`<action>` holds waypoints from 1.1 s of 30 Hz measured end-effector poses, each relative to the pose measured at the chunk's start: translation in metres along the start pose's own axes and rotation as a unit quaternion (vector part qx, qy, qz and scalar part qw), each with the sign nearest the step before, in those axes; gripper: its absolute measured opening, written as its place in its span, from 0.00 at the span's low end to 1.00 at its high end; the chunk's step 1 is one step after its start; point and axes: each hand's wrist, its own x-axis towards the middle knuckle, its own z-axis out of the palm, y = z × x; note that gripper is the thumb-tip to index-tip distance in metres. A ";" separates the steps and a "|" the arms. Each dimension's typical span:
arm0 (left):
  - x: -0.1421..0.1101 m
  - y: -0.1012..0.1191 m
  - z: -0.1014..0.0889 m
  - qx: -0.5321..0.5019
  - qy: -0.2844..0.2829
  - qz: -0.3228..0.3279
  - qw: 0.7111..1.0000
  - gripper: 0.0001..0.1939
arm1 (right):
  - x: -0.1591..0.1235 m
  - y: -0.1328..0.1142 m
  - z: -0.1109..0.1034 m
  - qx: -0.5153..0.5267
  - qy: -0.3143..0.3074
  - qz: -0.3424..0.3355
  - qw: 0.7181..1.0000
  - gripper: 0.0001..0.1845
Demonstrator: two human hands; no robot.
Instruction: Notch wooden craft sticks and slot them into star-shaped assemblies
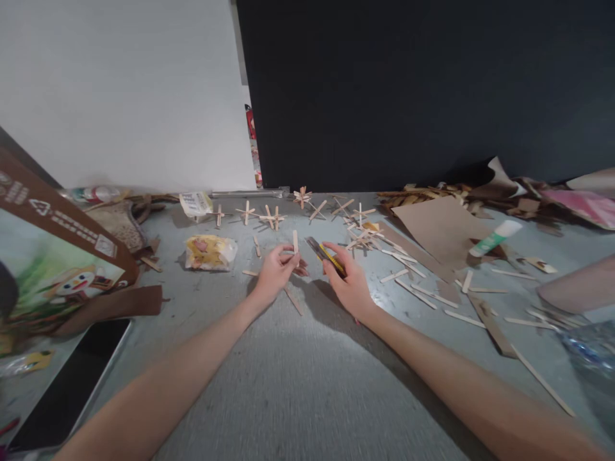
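In the middle of the view my left hand (277, 269) pinches an upright wooden craft stick (295, 242) between thumb and fingers. My right hand (350, 282) is closed around a yellow and black utility knife (335, 261). The knife's blade end (313, 244) points up and left toward the stick, with a small gap between them. Below my left hand, a loose stick (293, 301) lies on the grey table (269, 390). Behind both hands stand several small crossed-stick pieces (275, 218), and a heap of them (364, 238) sits to the right.
Loose sticks (416, 294) are scattered at right, near brown cardboard (437, 234) and a green-white glue stick (496, 238). At left are a yellow packet (210, 252), a phone (72, 384) and a brown printed bag (72, 256). A dark panel (423, 89) rises behind the table.
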 end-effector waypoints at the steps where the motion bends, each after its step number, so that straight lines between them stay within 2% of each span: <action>1: 0.001 -0.001 0.000 -0.003 0.001 0.005 1.000 0.30 | -0.001 -0.001 0.000 -0.016 0.001 -0.017 1.000 0.23; 4: 0.001 -0.003 -0.001 -0.009 0.002 0.018 1.000 0.33 | -0.002 -0.001 0.002 -0.040 -0.013 -0.041 0.998 0.21; 12: 0.000 -0.001 -0.001 -0.004 0.002 0.011 1.000 0.32 | -0.004 -0.002 0.003 -0.053 -0.030 -0.045 0.997 0.22; 20: 0.002 -0.008 -0.004 0.003 0.012 0.007 1.000 0.34 | -0.004 0.001 0.005 -0.065 -0.020 -0.063 0.996 0.22; 27: -0.001 -0.004 -0.002 0.068 0.009 0.019 0.997 0.23 | -0.009 0.000 0.006 -0.120 -0.022 -0.067 0.990 0.22; 33: -0.005 -0.006 -0.001 0.106 0.005 0.028 0.994 0.21 | -0.015 -0.014 0.010 -0.176 -0.051 -0.033 0.983 0.25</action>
